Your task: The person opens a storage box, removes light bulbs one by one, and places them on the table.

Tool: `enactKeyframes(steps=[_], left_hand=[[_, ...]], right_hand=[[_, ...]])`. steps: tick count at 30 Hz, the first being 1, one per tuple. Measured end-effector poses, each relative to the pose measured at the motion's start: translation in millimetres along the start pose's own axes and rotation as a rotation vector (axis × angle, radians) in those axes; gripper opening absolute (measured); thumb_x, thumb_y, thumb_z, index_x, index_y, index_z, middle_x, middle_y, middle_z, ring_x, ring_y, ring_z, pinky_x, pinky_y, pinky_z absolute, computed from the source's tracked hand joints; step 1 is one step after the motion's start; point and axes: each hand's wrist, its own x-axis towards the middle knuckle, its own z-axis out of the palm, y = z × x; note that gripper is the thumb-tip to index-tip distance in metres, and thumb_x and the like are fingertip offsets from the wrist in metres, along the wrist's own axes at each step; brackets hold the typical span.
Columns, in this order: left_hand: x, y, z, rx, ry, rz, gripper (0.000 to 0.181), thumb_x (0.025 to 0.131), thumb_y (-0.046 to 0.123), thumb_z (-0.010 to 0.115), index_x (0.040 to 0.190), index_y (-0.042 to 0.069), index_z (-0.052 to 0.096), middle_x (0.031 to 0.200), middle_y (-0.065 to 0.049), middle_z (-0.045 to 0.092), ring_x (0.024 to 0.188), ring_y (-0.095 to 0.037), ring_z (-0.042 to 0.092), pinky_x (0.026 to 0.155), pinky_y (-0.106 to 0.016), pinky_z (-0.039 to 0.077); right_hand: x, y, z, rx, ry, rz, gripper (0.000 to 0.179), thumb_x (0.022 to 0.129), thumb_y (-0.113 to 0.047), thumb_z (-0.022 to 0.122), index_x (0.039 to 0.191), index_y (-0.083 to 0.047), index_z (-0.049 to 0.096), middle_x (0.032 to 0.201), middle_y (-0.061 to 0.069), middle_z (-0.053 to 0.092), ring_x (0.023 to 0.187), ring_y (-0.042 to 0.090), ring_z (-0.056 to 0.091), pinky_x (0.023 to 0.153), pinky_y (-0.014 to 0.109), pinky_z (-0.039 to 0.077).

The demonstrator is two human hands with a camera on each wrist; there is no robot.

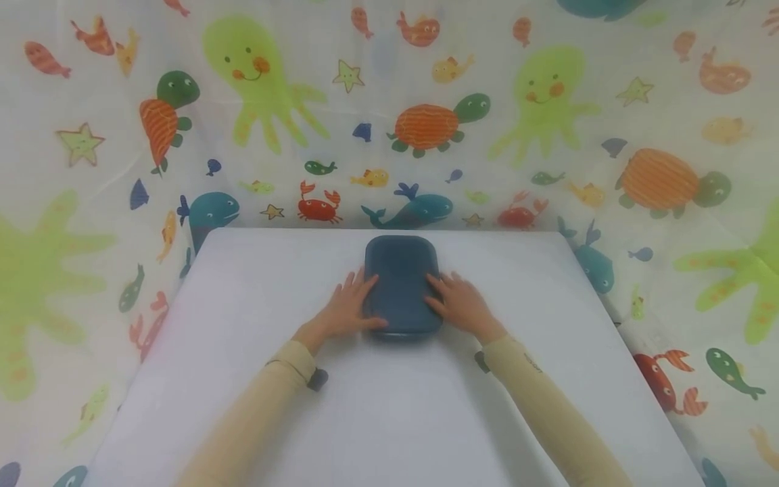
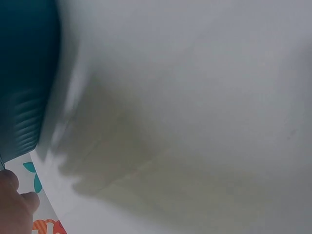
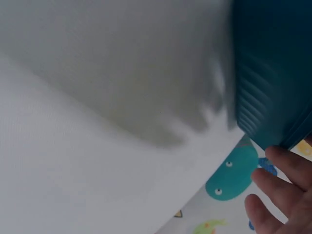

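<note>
A dark blue rectangular box (image 1: 402,281) with rounded corners lies on the white table, its long side running away from me. In the left wrist view the box's wall (image 2: 29,63) carries ribbed grooves near one corner. My left hand (image 1: 347,308) touches the left edge of the box's top, thumb along the near corner and fingers spread. Opposite it, my right hand (image 1: 462,304) rests its thumb and index finger on the right edge, the other fingers extended outward. The right wrist view has one fingertip right at the box's rim (image 3: 295,139).
The white table (image 1: 292,264) reaches a far edge just behind the box. Around its back and sides hangs a curtain (image 1: 377,88) printed with sea animals. Beige sleeves (image 1: 262,399) cover both forearms, with dark wrist devices (image 1: 318,379) at the cuffs.
</note>
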Motion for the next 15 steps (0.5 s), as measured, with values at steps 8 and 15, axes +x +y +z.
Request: enactKeyframes(steps=[8,15], left_hand=[[-3.3,-4.0,1.7,-0.031,-0.038,-0.009,0.118,0.072,0.073,0.068,0.157,0.012,0.013,0.162,-0.017,-0.004,0.148,-0.037,-0.005,0.116,-0.058,0.006],[-6.6,-6.6,1.2,-0.099,-0.055,-0.032,0.120,0.071,0.070,0.073,0.158,0.015,0.010,0.163,-0.011,-0.009,0.148,-0.032,-0.006,0.117,-0.054,0.004]], right_hand=[[-5.1,-4.0,-2.9,-0.016,0.116,-0.046,0.049,0.094,-0.041,0.064,0.128,-0.006,0.062,0.116,0.014,0.068,0.102,0.031,0.065,0.087,0.046,0.051],[-11.7,-1.1,-10.1,0.121,-0.092,-0.033,0.079,0.088,-0.055,0.064,0.146,-0.005,0.043,0.143,0.022,0.048,0.131,0.037,0.046,0.107,0.049,0.037]])
